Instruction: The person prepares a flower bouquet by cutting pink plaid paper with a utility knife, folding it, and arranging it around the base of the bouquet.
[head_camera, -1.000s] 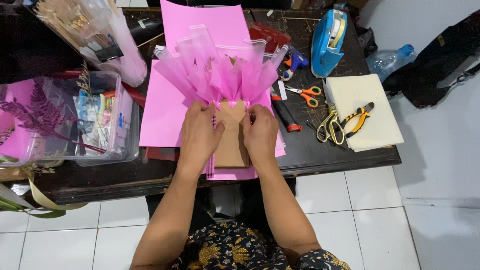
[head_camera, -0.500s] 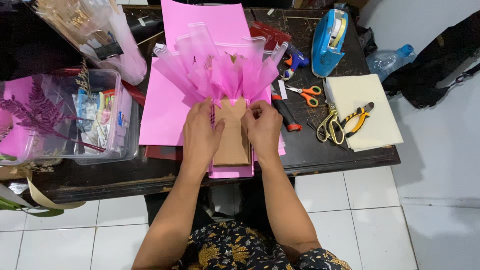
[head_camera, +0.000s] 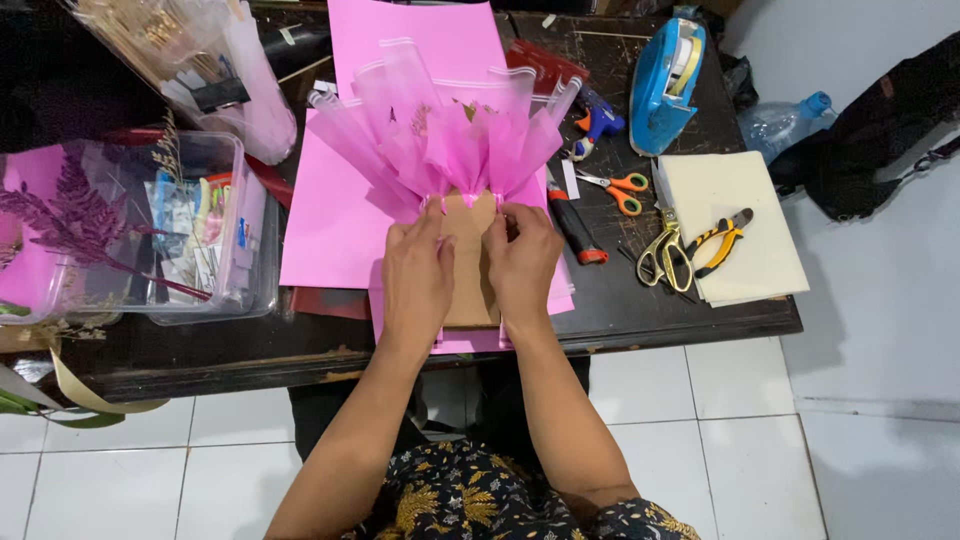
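Note:
A fan of translucent pink wrapping sheets (head_camera: 440, 130) spreads out from the top of a brown cardboard piece (head_camera: 470, 262) on the dark table (head_camera: 640, 300). My left hand (head_camera: 418, 280) lies flat on the left side of the cardboard, fingers reaching to where the pink sheets gather. My right hand (head_camera: 522, 262) presses on the right side, its fingertips pinching at the gathered base of the sheets. Underneath lie flat pink paper sheets (head_camera: 335, 215).
A clear plastic box (head_camera: 200, 225) of small items and a dried purple sprig (head_camera: 70, 215) stand at the left. To the right lie orange scissors (head_camera: 615, 190), gold scissors (head_camera: 665, 255), yellow pliers (head_camera: 722, 238), a cream paper stack (head_camera: 735, 200), a blue tape dispenser (head_camera: 665, 80) and a red-handled cutter (head_camera: 575, 228).
Both hands have slid a little up the cardboard toward the gathered base of the pink sheets; my right fingers now pinch there.

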